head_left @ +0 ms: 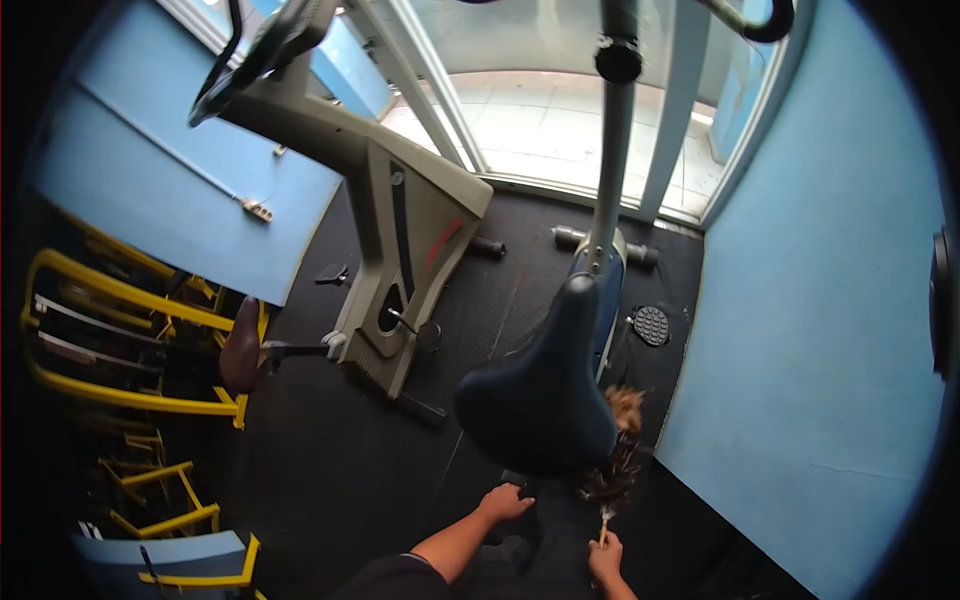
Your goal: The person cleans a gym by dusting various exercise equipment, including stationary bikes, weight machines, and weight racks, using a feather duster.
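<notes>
Right hand (605, 558), fingers curled tight around the thin stick of a brown feather duster (615, 465), holds its plumes against the rear right edge of the dark padded bike saddle (540, 390). Left hand (505, 500), fingers bent, rests just below that saddle. Beyond the saddle stands a grey exercise bike (400, 230).

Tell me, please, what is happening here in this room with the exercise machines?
A person stands behind an exercise bike in a blue-walled room. The right hand grips the handle of a feather duster, whose feathers sit beside the right edge of the bike's dark seat. The left hand rests low, just under the back of the seat. A second, grey exercise machine stands to the left, and yellow-framed equipment lines the far left side.
</notes>
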Action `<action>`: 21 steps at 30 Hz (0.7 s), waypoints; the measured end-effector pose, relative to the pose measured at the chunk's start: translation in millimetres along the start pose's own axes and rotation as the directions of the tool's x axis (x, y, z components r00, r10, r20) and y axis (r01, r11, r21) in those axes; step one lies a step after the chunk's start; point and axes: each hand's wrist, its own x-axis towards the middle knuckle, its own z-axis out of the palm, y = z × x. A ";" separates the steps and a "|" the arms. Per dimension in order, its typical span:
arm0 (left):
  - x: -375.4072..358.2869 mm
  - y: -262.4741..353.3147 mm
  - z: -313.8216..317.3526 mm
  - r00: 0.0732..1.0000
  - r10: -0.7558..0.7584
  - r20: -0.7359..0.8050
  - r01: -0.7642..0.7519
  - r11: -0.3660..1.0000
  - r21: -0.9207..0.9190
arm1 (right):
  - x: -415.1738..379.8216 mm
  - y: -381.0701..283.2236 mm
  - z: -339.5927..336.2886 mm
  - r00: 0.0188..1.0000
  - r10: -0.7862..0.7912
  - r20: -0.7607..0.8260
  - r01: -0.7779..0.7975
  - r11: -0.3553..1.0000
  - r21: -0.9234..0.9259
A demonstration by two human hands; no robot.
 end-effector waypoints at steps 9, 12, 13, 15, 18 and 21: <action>-76.2 -87.4 -4.7 0.944 0.064 -0.323 -0.199 0.892 -0.406 | -83.5 -31.5 54.0 0.920 -0.249 0.302 0.315 0.930 -0.192; -117.6 -142.4 -3.5 0.822 -0.033 -0.568 -0.328 0.788 -0.521 | -121.0 -77.7 98.1 0.827 -0.334 0.452 0.357 0.933 0.036; -138.4 -161.7 -7.0 0.810 -0.054 -0.584 -0.334 0.777 -0.534 | -139.1 -93.1 114.6 0.813 -0.347 0.467 0.381 0.924 0.023; -173.0 -191.3 -17.9 0.729 -0.150 -0.668 -0.405 0.692 -0.598 | -171.5 -126.9 141.3 0.719 -0.493 0.490 0.415 0.870 0.266; -189.9 -237.1 -41.6 0.609 -0.253 -0.752 -0.508 0.603 -0.615 | -210.7 -175.3 180.8 0.530 -0.741 0.412 0.665 0.665 0.341; -205.6 -265.3 -87.4 0.473 -0.372 -0.799 -0.653 0.461 -0.601 | -231.8 -235.4 223.0 0.334 -0.882 0.332 0.905 0.399 0.150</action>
